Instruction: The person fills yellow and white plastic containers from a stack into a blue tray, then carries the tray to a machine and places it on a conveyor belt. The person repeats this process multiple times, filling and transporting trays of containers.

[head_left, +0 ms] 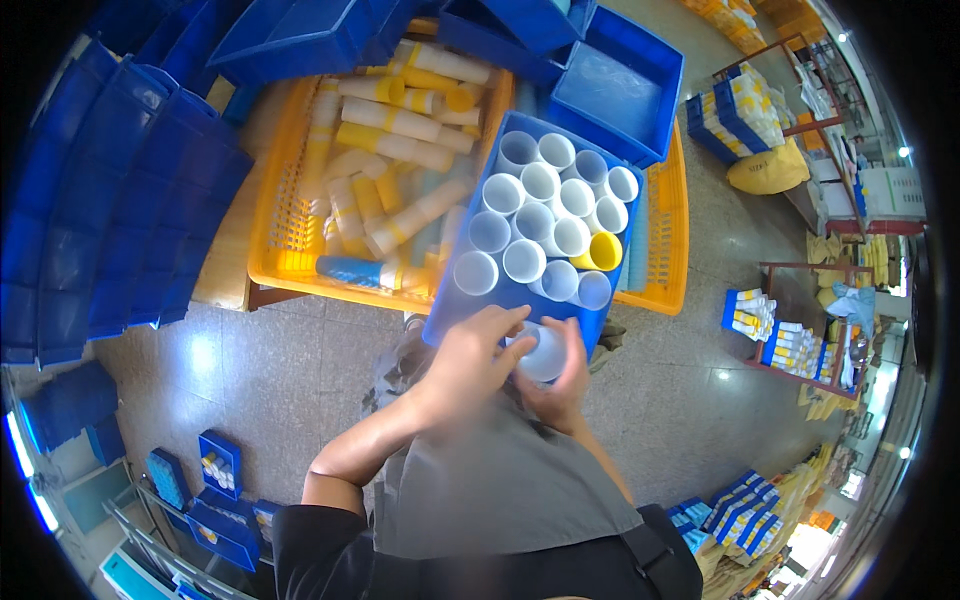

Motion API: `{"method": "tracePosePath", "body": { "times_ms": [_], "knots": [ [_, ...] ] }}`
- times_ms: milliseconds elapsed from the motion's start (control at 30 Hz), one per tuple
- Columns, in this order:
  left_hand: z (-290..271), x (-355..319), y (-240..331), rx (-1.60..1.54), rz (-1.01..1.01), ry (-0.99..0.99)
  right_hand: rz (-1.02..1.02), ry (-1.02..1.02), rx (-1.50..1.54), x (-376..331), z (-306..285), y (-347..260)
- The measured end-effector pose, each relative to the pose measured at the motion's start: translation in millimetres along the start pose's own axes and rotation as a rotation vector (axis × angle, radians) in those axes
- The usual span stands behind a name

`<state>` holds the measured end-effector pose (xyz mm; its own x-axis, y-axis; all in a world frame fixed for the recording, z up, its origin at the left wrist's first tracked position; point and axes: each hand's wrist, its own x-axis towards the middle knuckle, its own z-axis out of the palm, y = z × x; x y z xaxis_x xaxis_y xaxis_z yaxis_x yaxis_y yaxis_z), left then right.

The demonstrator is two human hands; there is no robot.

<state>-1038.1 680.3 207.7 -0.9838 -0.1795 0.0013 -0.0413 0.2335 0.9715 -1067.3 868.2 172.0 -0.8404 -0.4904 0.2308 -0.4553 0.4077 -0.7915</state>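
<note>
Both forearms enter from the lower edge, bare below dark short sleeves, elbows bent, converging at frame centre. Left hand on top, palm down, fingers curled forward. Right hand beneath it, fingers wrapped upward, thumb side facing left. Hands touching.

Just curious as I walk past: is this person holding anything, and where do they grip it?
Yes: a white tube, open end up, gripped around its sides by both the left hand and the right hand.
</note>
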Motion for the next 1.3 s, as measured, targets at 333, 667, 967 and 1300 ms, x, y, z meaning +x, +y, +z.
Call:
{"method": "tracePosePath", "body": {
  "times_ms": [333, 667, 967, 1300],
  "knots": [
    [-30.3, 169.0, -340.6, 1.060, -0.051, 0.165, 0.302, -0.019, -0.746, 12.7, 0.1, 54.0],
    [-90.4, 202.9, -293.1, 0.318, -0.465, -0.339, 0.342, 0.156, -0.729, 23.2, 8.4, -0.5],
    [-156.4, 36.5, -103.9, -0.954, -0.742, -0.459, 0.486, -0.240, 0.756, 54.9, 55.9, -31.3],
    [-42.9, -146.3, -28.3, -1.251, -0.863, -0.223, 1.163, 0.008, 1.557, 14.1, 33.5, 4.9]
  ]
}}
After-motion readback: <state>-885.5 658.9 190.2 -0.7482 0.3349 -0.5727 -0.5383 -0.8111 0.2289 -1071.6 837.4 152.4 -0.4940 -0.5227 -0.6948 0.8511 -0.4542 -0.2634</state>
